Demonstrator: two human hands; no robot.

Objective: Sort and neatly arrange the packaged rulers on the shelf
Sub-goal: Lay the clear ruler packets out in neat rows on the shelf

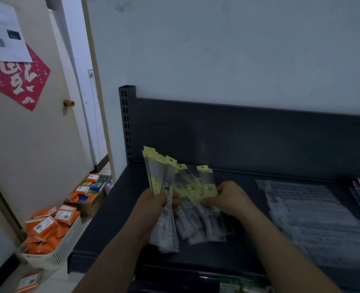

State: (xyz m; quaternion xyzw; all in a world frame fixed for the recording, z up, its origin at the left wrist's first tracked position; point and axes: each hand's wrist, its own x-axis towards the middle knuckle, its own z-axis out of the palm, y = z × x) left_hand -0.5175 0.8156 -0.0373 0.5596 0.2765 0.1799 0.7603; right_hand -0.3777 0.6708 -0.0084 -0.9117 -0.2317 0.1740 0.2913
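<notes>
Packaged rulers fanned at centre frame above the shelf; flat packets at right; basket on floor, lower left

A big pale wall is behind a dark metal shelf, and the light is dim. On the left is a cream door with a gold knob, a red paper and a white sheet on it. On the floor sit a white basket and a brown box holding orange packs.

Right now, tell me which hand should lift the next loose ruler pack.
Right. The right hand pinches a loose ruler pack lying on the shelf; the left hand grips a fanned bundle.
</notes>
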